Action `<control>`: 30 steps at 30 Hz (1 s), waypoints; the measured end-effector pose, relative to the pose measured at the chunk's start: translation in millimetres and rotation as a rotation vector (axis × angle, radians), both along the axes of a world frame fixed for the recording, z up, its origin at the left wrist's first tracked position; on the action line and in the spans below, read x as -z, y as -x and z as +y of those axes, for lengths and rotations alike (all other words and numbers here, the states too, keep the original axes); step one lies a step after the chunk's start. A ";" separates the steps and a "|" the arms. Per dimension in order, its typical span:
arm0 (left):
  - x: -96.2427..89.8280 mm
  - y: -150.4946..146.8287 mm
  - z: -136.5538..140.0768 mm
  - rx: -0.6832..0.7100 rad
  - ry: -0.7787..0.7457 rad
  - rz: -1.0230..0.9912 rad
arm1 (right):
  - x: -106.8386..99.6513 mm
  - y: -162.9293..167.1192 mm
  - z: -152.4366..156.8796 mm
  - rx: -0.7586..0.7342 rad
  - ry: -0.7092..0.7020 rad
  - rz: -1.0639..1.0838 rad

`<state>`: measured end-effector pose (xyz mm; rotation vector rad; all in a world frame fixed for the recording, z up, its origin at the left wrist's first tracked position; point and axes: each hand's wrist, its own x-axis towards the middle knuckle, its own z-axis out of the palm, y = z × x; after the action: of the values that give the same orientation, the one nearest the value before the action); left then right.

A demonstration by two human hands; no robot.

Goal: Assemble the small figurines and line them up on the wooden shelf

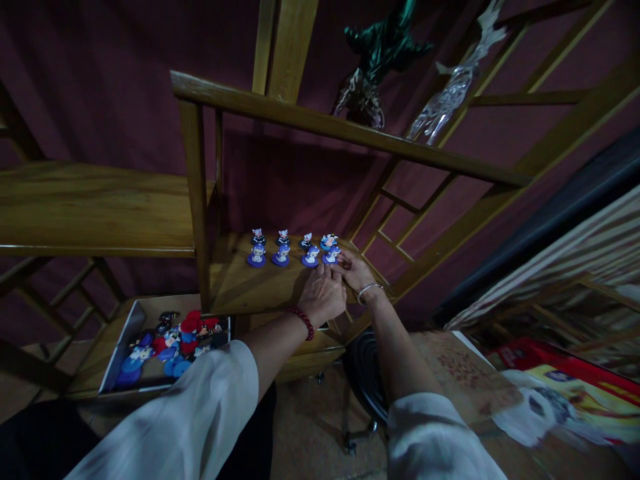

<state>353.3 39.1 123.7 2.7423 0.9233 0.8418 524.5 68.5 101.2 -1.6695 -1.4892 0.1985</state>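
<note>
Two rows of small figurines stand on a wooden shelf [240,287]. The back row has dark-based figurines [283,238] and, at its right end, one on a blue base [329,241]. The front row has purple figurines on round purple bases [257,255]. At the right end of that row, both hands meet at one purple figurine [331,255]. My right hand [357,272] has its fingers closed at the figurine's right side. My left hand [324,293] is curled in front of it, fingertips at the base and partly hidden.
A shallow box [131,320] of jumbled red, blue and black figurines sits lower left. Wooden posts [194,200] and a rail [320,123] frame the shelf. A green ornament [385,50] and a clear deer-like ornament [453,93] stand above. Lower right are a black stool [367,367] and red packaging [580,387].
</note>
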 end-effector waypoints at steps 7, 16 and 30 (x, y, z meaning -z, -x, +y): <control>2.6 1.1 1.6 0.025 -0.006 -0.018 | -1.7 1.5 -2.9 0.029 -0.032 0.028; 3.8 19.7 0.4 0.113 -0.057 0.009 | -10.4 18.7 -22.6 0.176 -0.188 0.123; 5.3 104.4 -19.1 0.002 -0.069 -0.052 | -17.8 108.9 -32.1 -0.132 -0.085 0.267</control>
<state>248.9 20.0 118.4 2.7640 0.8983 0.9576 415.6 36.4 119.0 -1.4171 -1.3850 0.4078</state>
